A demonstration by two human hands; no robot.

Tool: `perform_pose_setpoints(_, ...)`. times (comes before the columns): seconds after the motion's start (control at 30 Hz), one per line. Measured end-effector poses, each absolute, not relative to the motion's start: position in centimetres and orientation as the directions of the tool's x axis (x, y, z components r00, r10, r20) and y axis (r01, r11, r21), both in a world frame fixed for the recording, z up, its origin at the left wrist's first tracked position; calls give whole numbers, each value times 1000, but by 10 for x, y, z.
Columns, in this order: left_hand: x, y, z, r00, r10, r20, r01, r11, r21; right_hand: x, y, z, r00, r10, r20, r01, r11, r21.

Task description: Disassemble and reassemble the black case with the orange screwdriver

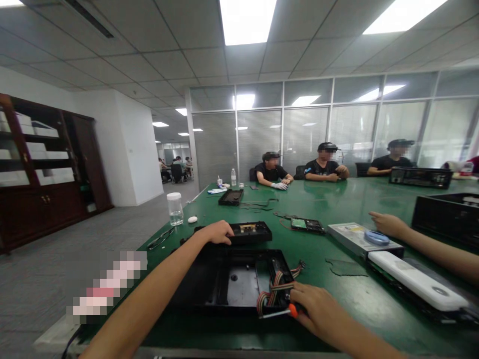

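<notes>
- The jar [174, 209] stands left of the case [215, 274] and well beyond it, near the table's [318, 344] edge; a careless swing of my left arm could tip it.
- My left hand [220, 232] is on the cover [258, 236], just beyond the case. I can't tell whether those fingers are clamped or only resting, since their undersides are hidden; if they're loose, a push could skid the cover away.
- The case lies open right in front of me; leaning on its rim unevenly could make it slide.
- The wires [265, 300] loop over the case's right end. Pulling them sideways could strain their joints or scrape them on the rim.
- The screwdriver [275, 313] points left across the case's near right corner; its bare shaft, so close to the wires, could snag or nick one.
- My right hand [314, 305] has its fingers closed around that tool, fingertips against the wires. Doing both at once, I could twist a wire while turning my wrist.
- The board [307, 225] sits beyond the case and to its right, its parts exposed; shoving the cover that way could hit it.
</notes>
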State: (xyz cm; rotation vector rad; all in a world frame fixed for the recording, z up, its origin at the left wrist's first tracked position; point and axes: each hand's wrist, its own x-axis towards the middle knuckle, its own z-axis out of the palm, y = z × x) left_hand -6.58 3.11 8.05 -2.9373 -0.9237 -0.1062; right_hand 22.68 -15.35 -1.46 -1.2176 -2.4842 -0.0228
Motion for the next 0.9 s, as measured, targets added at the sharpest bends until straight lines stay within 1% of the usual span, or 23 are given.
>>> perform_pose_setpoints(0.07, -68, 14, 102, 834, 544, 88, 550, -834, -52, 226, -128, -9, -570, 756, 323, 753, 637, -164)
perform_pose_setpoints(0.2, -68, -36, 130, 860, 503, 89, 511, -850, -130, 221, -65, -3, -576, 764, 290, 758, 633, -160)
perform_pose_setpoints(0.3, -68, -76, 131, 854, 514, 84, 519, -831, -200, 218, -26, -4, -570, 743, 349, 748, 646, -152)
perform_pose_setpoints(0.37, -68, -98, 124, 854, 517, 60, 516, -827, -222, 219, -11, -7, -619, 687, 379, 696, 704, -139)
perform_pose_setpoints(0.43, -68, -115, 114, 851, 524, 29, 516, -826, -226, 225, -4, -13, -690, 616, 381, 626, 771, -115)
perform_pose_setpoints(0.53, -69, -132, 98, 853, 522, -7, 511, -837, -193, 242, -3, -22, -741, 562, 368, 586, 809, -56)
perform_pose_setpoints(0.67, -69, -137, 78, 870, 493, -25, 486, -865, -127, 275, 3, -21, -751, 575, 325, 623, 779, 61)
perform_pose_setpoints(0.73, -69, -133, 69, 870, 489, -56, 482, -869, -108, 291, 7, -15, -740, 588, 328, 644, 760, 89)
perform_pose_setpoints(0.8, -67, -123, 63, 854, 502, -135, 497, -865, -75, 302, 10, -11, -698, 615, 368, 677, 734, 58)
perform_pose_setpoints(0.83, -66, -116, 61, 838, 511, -193, 514, -857, -41, 305, 11, -10, -656, 640, 400, 702, 712, 13)
perform_pose_setpoints(0.9, -63, -98, 61, 801, 519, -298, 557, -829, 52, 305, 10, -12, -531, 717, 451, 758, 640, -125)
